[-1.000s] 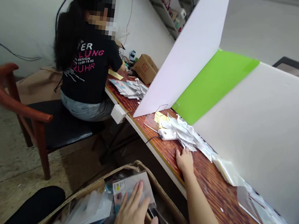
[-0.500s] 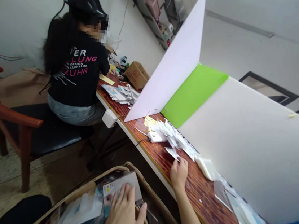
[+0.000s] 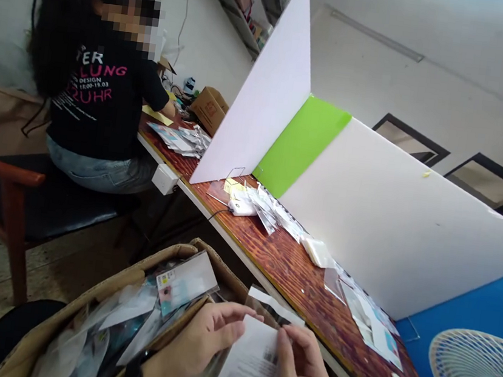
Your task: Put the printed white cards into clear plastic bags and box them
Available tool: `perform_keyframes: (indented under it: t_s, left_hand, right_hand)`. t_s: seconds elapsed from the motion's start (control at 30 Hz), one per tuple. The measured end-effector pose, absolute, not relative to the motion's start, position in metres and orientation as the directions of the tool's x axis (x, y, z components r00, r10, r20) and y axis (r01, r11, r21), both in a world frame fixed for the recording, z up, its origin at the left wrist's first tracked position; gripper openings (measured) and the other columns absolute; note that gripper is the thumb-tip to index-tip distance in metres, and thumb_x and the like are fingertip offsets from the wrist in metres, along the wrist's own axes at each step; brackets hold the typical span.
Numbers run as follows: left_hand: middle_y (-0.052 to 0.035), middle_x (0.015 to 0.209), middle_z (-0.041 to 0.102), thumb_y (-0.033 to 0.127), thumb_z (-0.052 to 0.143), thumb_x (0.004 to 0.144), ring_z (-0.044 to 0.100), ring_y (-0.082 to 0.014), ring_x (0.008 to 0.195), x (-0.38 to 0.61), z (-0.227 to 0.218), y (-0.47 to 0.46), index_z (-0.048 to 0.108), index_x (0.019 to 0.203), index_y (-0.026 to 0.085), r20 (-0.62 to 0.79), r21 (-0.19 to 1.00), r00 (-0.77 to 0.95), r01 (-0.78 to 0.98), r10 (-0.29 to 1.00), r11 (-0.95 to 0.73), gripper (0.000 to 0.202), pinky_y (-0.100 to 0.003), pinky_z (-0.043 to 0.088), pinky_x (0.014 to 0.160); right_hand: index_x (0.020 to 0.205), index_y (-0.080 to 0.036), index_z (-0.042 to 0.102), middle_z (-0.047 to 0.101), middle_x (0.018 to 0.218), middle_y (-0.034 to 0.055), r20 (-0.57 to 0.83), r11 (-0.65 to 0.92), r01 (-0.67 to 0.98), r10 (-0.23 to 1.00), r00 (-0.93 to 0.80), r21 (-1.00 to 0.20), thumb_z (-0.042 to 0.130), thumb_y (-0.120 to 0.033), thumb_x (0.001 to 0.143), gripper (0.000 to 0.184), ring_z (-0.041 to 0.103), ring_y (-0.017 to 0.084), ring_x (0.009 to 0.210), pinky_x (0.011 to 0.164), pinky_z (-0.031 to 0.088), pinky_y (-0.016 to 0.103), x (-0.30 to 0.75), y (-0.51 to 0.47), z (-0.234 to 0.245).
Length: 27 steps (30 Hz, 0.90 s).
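Observation:
Low in front of me is a white printed slip (image 3: 244, 365), with rows of small dark print and a darker block near its right edge. My left hand (image 3: 208, 339) has its thumb and curled fingers closed at the upper left of the slip. At the right edge, my right hand (image 3: 305, 369) pinches the slip between thumb and fingers. Just behind the hands shows a clear plastic bag (image 3: 271, 306) with a white strip; how it is held is hidden. Under and left of my hands stands an open cardboard box (image 3: 76, 307) full of clear packets, with a carded packet (image 3: 187, 281) on top.
A wooden table (image 3: 245, 240) runs diagonally, bearing piles of packets (image 3: 271, 209), a white corded device (image 3: 242, 207) and flat sheets (image 3: 367, 325). White partition boards (image 3: 366, 227) stand along it. A fan (image 3: 476, 375) is at right. A person (image 3: 93, 89) sits at left beside a wooden chair (image 3: 10, 208).
My right hand has come back from the table to above the box. My left hand has left the carded packet, and both hands now hold the printed slip. The view has swung right.

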State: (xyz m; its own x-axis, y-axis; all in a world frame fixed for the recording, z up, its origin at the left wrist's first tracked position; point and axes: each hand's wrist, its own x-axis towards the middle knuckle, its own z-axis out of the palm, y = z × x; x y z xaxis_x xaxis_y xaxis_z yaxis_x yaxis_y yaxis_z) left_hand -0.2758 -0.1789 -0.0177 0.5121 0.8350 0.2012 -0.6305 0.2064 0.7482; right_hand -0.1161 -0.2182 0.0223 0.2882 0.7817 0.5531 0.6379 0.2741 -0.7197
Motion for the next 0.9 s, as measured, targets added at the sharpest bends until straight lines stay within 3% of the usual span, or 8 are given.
perform_keyframes:
  t_s: [0.13,0.27,0.5,0.67,0.8,0.9]
  left_hand:
    - [-0.0060,0.087,0.071,0.032,0.060,0.081,0.062,-0.0160,0.080,-0.268,-0.016,-0.185,0.067,0.096,0.013,0.066,0.813,0.421,-0.548,0.905,0.196,0.025,-0.027,0.046,0.074]
    - [-0.0025,0.075,0.069,0.031,0.062,0.078,0.058,-0.0131,0.067,-0.261,-0.018,-0.184,0.069,0.088,0.013,-0.054,0.845,0.313,-0.492,0.948,0.211,0.021,-0.024,0.044,0.062]
    - [-0.0061,0.079,0.072,0.030,0.060,0.078,0.065,-0.0178,0.075,-0.262,-0.018,-0.181,0.067,0.084,0.011,-0.124,0.739,0.288,-0.612,0.950,0.282,0.021,-0.029,0.048,0.075]
    - [-0.0061,0.075,0.073,0.030,0.058,0.079,0.066,-0.0189,0.071,-0.265,-0.018,-0.176,0.067,0.082,0.011,-0.119,0.811,0.249,-0.535,0.961,0.238,0.022,-0.029,0.049,0.069]
    - [-0.0063,0.079,0.073,0.031,0.053,0.082,0.066,-0.0206,0.078,-0.262,-0.018,-0.177,0.069,0.082,0.013,-0.014,0.927,0.193,-0.366,0.981,0.085,0.024,-0.031,0.049,0.075]
    - [-0.0054,0.086,0.073,0.027,0.050,0.085,0.066,-0.0190,0.082,-0.259,-0.017,-0.185,0.068,0.091,0.015,0.094,0.966,0.205,-0.256,0.974,-0.039,0.022,-0.029,0.048,0.079]
  right_hand:
    - [0.080,-0.021,0.062,0.062,0.077,0.0038,0.566,0.322,0.678,0.807,0.168,-0.661,0.056,-0.028,0.082,0.008,0.062,0.018,0.070,0.061,0.052,0.026,-0.112,-0.220,0.010]
    - [0.092,-0.023,0.065,0.066,0.088,0.0064,0.578,0.392,0.742,0.816,-0.007,-0.544,0.050,-0.024,0.086,0.016,0.065,0.020,0.081,0.069,0.054,0.029,-0.112,-0.219,0.010]
    - [0.092,-0.023,0.066,0.064,0.100,0.0077,0.503,0.401,0.767,0.856,-0.119,-0.501,0.055,-0.025,0.084,0.014,0.063,0.021,0.094,0.082,0.052,0.030,-0.120,-0.220,0.010]
    - [0.089,-0.024,0.066,0.060,0.108,0.0088,0.402,0.389,0.752,0.898,-0.180,-0.532,0.054,-0.026,0.085,0.013,0.060,0.022,0.100,0.083,0.052,0.033,-0.119,-0.221,0.008]
    - [0.100,-0.026,0.067,0.045,0.130,0.0123,0.646,0.375,0.896,0.750,-0.144,-0.236,0.056,-0.022,0.082,0.021,0.049,0.032,0.114,0.087,0.047,0.048,-0.116,-0.222,0.004]
    - [0.106,-0.028,0.065,0.057,0.111,0.0120,0.747,0.381,0.921,0.635,-0.194,-0.084,0.059,-0.016,0.079,0.030,0.055,0.028,0.097,0.078,0.048,0.047,-0.117,-0.222,0.003]
